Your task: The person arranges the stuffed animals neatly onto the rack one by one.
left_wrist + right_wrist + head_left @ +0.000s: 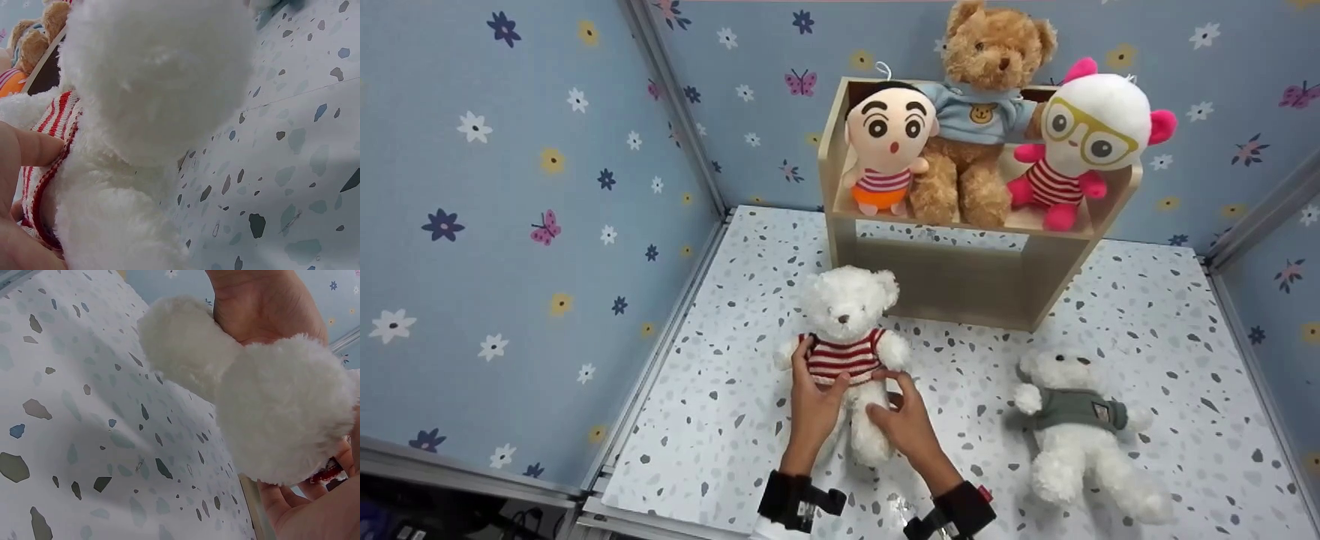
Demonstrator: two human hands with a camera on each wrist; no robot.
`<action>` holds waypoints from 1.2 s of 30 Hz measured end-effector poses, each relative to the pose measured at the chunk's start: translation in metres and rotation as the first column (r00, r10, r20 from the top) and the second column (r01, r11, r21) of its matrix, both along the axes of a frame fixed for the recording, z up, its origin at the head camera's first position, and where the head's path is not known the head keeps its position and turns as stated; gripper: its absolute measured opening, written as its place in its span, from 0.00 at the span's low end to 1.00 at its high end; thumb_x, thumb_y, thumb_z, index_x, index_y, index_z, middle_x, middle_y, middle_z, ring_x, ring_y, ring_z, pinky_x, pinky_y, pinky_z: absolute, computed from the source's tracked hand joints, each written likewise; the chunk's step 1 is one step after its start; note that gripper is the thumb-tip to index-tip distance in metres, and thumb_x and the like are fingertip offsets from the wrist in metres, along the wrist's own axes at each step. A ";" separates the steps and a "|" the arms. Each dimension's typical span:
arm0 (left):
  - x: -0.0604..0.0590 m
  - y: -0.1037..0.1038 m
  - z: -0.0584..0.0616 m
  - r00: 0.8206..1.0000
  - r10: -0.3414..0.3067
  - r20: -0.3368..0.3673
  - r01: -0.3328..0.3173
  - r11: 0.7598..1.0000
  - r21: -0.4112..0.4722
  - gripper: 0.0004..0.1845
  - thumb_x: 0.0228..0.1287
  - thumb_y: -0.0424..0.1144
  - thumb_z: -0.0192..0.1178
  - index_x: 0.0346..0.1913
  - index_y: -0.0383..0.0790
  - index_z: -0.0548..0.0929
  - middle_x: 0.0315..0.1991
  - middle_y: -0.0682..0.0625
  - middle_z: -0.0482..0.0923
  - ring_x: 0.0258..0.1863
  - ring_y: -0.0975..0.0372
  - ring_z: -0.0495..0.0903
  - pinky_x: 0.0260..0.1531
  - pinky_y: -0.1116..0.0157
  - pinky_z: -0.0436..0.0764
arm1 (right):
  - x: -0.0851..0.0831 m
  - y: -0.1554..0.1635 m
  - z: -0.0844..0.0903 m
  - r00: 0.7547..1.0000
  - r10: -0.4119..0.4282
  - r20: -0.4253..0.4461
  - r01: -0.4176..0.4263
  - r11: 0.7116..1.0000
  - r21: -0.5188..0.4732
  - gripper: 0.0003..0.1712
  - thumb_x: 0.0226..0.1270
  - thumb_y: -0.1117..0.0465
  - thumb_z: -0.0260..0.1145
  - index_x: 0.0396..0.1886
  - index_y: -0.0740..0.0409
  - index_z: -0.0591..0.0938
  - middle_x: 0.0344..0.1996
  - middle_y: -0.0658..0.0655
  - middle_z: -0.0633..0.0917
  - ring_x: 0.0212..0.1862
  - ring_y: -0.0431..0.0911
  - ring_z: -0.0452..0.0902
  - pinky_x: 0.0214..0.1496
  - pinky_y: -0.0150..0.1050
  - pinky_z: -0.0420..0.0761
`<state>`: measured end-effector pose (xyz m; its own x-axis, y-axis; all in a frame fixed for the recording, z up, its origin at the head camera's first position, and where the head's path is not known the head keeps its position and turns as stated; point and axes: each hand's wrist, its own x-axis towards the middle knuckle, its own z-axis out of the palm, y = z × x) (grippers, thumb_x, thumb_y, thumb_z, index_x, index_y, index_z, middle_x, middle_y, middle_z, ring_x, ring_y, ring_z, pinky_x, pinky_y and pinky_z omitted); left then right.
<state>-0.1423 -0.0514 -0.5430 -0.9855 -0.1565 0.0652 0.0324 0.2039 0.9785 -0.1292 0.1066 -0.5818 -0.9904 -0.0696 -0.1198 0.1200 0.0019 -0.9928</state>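
Both hands, left hand (810, 394) and right hand (901, 420), curl round the striped bear (846, 352) lying at the shelf's (960, 281) seven o'clock, so I judge it grasped but not yet lifted, three toys already shelved.
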 end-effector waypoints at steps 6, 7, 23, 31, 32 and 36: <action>-0.011 0.001 -0.028 1.000 0.030 -0.002 -0.030 0.999 -0.034 0.44 0.57 0.42 0.68 0.73 0.56 0.54 0.74 0.46 0.57 0.68 0.51 0.65 0.63 0.49 0.67 | -0.001 0.002 -0.002 1.000 -0.018 -0.021 0.018 1.000 0.002 0.27 0.57 0.71 0.65 0.57 0.52 0.72 0.62 0.56 0.71 0.54 0.56 0.79 0.45 0.42 0.82; -0.012 0.001 -0.030 1.000 0.031 -0.002 -0.031 0.999 -0.042 0.44 0.56 0.43 0.68 0.72 0.57 0.54 0.73 0.47 0.58 0.67 0.51 0.66 0.62 0.50 0.68 | -0.001 0.002 -0.002 1.000 -0.020 -0.023 0.020 1.000 0.000 0.27 0.57 0.71 0.65 0.57 0.52 0.72 0.62 0.56 0.71 0.54 0.56 0.79 0.45 0.42 0.82; -0.021 0.008 -0.028 1.000 0.003 -0.016 -0.002 1.000 0.027 0.44 0.55 0.38 0.69 0.71 0.62 0.57 0.70 0.51 0.63 0.63 0.56 0.71 0.59 0.55 0.72 | -0.004 0.010 0.002 0.998 -0.050 -0.030 0.050 0.999 -0.021 0.27 0.58 0.70 0.65 0.58 0.53 0.72 0.64 0.56 0.70 0.55 0.57 0.78 0.45 0.43 0.83; -0.027 0.014 -0.028 0.999 -0.011 -0.046 0.014 0.997 0.072 0.43 0.54 0.36 0.69 0.70 0.60 0.58 0.69 0.50 0.65 0.60 0.55 0.73 0.56 0.54 0.73 | -0.005 0.014 0.006 0.998 -0.068 -0.019 0.068 0.997 0.029 0.27 0.61 0.69 0.65 0.59 0.49 0.72 0.65 0.51 0.70 0.59 0.55 0.75 0.48 0.40 0.79; -0.027 0.015 -0.028 0.999 -0.008 -0.045 0.011 0.997 0.073 0.43 0.54 0.36 0.69 0.70 0.60 0.58 0.69 0.50 0.65 0.61 0.55 0.73 0.57 0.54 0.72 | -0.005 0.014 0.008 0.997 -0.075 -0.022 0.075 0.997 0.029 0.27 0.60 0.70 0.65 0.59 0.50 0.73 0.64 0.52 0.70 0.58 0.55 0.75 0.48 0.41 0.79; -0.030 0.019 -0.028 0.999 0.000 -0.034 0.002 0.998 0.068 0.43 0.54 0.36 0.69 0.70 0.61 0.58 0.70 0.51 0.62 0.62 0.55 0.71 0.58 0.55 0.72 | -0.002 0.014 0.021 0.995 -0.090 -0.040 0.092 0.995 0.029 0.28 0.58 0.73 0.64 0.59 0.55 0.72 0.63 0.55 0.71 0.56 0.57 0.76 0.48 0.42 0.79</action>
